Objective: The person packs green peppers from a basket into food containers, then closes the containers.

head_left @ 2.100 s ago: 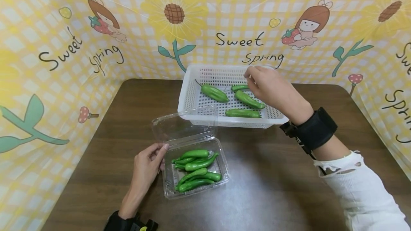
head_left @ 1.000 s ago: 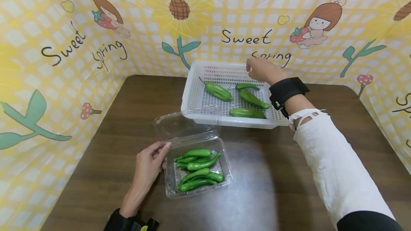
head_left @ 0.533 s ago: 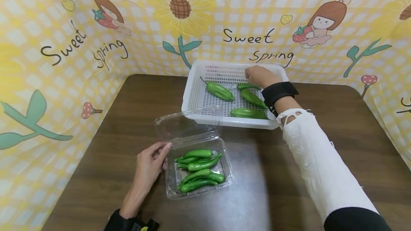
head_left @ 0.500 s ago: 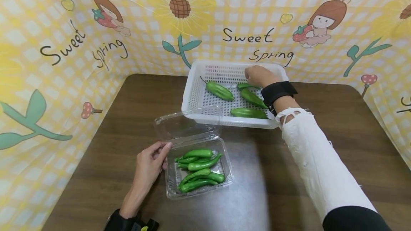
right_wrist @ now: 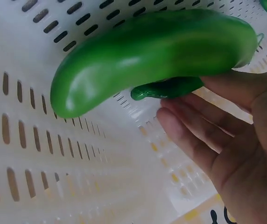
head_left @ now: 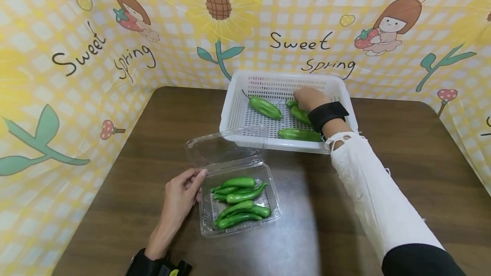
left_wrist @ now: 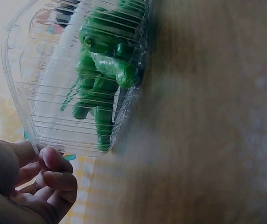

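A white slotted basket [head_left: 238,110] at the back of the table holds several green peppers [head_left: 265,107]. My right hand [head_left: 307,98] reaches down into it. In the right wrist view its fingers [right_wrist: 189,135] lie nearly straight beside a large pepper [right_wrist: 157,51] and a small pepper [right_wrist: 168,87], with the thumb against them and no grip closed. My left hand [head_left: 180,195] holds the left rim of an open clear clamshell container [head_left: 268,220] filled with several green peppers [head_left: 239,201]. The left wrist view shows its curled fingers [left_wrist: 54,161] at that container's [left_wrist: 40,93] rim.
The brown table [head_left: 383,139] is walled on three sides by a yellow printed backdrop [head_left: 115,33]. The container's clear lid [head_left: 224,146] stands open just in front of the basket. A black wrist strap [head_left: 326,114] partly hides the basket's right-hand peppers.
My right hand has come down from the basket's far rim onto the peppers inside. My left hand and the clear container have stayed put.
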A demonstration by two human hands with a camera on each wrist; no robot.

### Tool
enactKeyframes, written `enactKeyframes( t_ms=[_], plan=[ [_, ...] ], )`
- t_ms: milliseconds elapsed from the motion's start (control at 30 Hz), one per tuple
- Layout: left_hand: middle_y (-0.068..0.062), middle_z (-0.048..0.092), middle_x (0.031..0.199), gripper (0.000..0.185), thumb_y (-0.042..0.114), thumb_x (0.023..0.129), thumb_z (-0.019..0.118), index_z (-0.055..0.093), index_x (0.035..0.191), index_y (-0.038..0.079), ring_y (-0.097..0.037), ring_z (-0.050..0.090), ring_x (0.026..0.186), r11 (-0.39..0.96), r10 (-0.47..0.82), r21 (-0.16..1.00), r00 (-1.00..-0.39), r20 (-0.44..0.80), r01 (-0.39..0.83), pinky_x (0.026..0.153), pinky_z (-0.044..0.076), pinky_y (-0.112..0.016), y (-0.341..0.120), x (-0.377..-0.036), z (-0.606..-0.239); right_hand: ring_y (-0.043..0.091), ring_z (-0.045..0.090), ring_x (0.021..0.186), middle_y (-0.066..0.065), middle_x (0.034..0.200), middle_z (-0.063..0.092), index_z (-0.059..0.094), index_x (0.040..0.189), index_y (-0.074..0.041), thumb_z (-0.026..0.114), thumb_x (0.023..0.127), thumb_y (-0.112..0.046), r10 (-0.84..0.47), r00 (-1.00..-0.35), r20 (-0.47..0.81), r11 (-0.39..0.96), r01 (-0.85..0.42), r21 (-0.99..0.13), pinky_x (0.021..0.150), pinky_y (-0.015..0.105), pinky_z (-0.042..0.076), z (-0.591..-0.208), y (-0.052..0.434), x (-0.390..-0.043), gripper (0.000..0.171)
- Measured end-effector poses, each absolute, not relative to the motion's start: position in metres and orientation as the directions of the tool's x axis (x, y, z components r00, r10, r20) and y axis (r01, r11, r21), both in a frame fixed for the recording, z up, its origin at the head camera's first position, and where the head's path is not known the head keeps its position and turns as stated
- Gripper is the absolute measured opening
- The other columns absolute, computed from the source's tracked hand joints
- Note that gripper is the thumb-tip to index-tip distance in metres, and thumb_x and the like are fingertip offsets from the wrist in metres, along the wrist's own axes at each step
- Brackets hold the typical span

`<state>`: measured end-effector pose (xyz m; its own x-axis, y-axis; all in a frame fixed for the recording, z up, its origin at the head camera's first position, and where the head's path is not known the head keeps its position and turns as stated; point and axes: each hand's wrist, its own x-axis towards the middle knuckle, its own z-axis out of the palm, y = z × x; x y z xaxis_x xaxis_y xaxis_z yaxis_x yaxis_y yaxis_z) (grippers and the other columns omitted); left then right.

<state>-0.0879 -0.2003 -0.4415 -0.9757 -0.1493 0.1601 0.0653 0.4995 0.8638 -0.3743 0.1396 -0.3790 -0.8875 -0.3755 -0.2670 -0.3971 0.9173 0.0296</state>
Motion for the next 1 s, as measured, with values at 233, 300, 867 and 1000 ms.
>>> enactKeyframes(
  t_ms=[233,300,867,1000],
  plan=[
    [-0.004,0.060,0.059,0.021,0.030,0.099,0.062,0.075,0.097,0.012,-0.014,0.056,0.045,0.501,-0.144,0.862,-0.975,0.171,0.077,0.042,0.044,-0.024,-0.200,-0.087,-0.441,0.028,0.052,0.082,0.015,0.092,0.061,0.058,0.092,-0.003,0.053,0.097,-0.002,-0.371,-0.888,-0.271,0.916,-0.398,0.050,0.076,0.038,0.042,-0.377,0.140,-0.370,0.007],
    [-0.004,0.059,0.059,0.021,0.030,0.099,0.063,0.075,0.096,0.012,-0.013,0.055,0.045,0.499,-0.147,0.863,-0.974,0.173,0.078,0.042,0.044,-0.023,-0.200,-0.087,-0.441,0.028,0.052,0.080,0.014,0.090,0.060,0.057,0.090,-0.003,0.053,0.097,-0.002,-0.369,-0.890,-0.266,0.916,-0.397,0.056,0.074,0.037,0.041,-0.376,0.141,-0.370,0.008],
    [-0.003,0.059,0.059,0.020,0.030,0.098,0.063,0.074,0.096,0.013,-0.014,0.055,0.044,0.496,-0.153,0.866,-0.975,0.164,0.068,0.041,0.044,-0.024,-0.200,-0.088,-0.441,0.030,0.058,0.085,0.018,0.097,0.065,0.061,0.095,0.000,0.055,0.096,0.000,-0.396,-0.900,-0.182,0.906,-0.415,0.083,0.078,0.042,0.045,-0.364,0.144,-0.362,0.005],
    [-0.003,0.059,0.059,0.021,0.031,0.099,0.062,0.074,0.097,0.014,-0.015,0.056,0.045,0.498,-0.153,0.865,-0.976,0.155,0.059,0.042,0.044,-0.025,-0.200,-0.087,-0.440,0.028,0.056,0.078,0.016,0.090,0.066,0.062,0.091,0.000,0.057,0.095,0.001,-0.412,-0.899,-0.151,0.895,-0.430,0.118,0.074,0.038,0.044,-0.357,0.145,-0.363,0.007]
  ],
)
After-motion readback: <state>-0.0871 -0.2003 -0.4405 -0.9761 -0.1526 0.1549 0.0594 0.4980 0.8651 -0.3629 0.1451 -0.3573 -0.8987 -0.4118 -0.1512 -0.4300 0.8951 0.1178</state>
